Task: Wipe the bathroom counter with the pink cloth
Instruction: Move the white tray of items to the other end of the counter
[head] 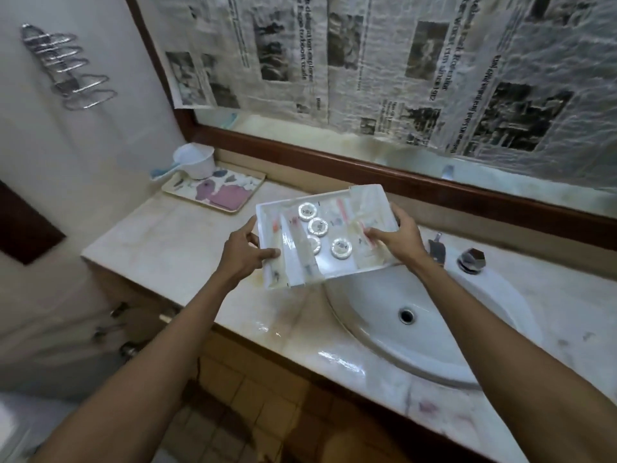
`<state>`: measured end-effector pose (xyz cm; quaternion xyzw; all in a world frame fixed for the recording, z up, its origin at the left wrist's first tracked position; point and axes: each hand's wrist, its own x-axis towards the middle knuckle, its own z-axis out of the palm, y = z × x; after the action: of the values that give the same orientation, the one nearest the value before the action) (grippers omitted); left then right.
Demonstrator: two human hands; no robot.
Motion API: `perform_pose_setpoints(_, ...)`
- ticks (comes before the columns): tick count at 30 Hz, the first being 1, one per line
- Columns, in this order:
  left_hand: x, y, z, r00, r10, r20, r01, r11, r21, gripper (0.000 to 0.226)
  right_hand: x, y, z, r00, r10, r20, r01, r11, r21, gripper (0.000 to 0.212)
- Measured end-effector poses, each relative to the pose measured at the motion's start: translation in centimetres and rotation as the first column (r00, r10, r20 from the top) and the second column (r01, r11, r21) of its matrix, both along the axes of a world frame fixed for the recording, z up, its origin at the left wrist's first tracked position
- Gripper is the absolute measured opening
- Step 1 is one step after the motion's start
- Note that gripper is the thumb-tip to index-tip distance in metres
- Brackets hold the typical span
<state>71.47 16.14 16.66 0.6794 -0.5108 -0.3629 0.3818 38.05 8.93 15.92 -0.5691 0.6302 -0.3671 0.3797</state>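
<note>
Tray (374,195) with four discs (317,226) rests in left hand (242,252) and right hand (397,237).

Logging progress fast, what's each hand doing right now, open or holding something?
The left hand grips the white tray by its left edge.
The right hand grips the same tray by its right edge.

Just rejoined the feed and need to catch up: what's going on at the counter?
The person holds a white tray of small toiletries with both hands, the left hand gripping its left edge and the right hand its right edge, over the counter beside the sink. Neither hand has a cloth, so wiping has not started.
</note>
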Motion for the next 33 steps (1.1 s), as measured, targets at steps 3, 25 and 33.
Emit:
perform_pose_setpoints(3,7.0,0.0,0.1,0.998,0.066,0.007,-0.066,0.998,0.006,0.103,7.7,-1.3,0.0,0.999,0.036,0.024,-0.036,0.999,0.005,0.091)
perform_pose_setpoints(25,37.4,-0.1,-10.1,0.858,0.494,0.143,-0.514,0.826,0.231,0.081,44.0,-12.3,-9.1,0.886,0.464,0.012,-0.459,0.872,0.172,0.055)
perform_pose_setpoints(33,41.4,-2.6,-14.6,0.773,0.615,0.159,-0.632,0.72,0.287,0.058,52.5,-17.9,-14.3,0.811,0.584,0.006,-0.559,0.773,0.302,0.057)
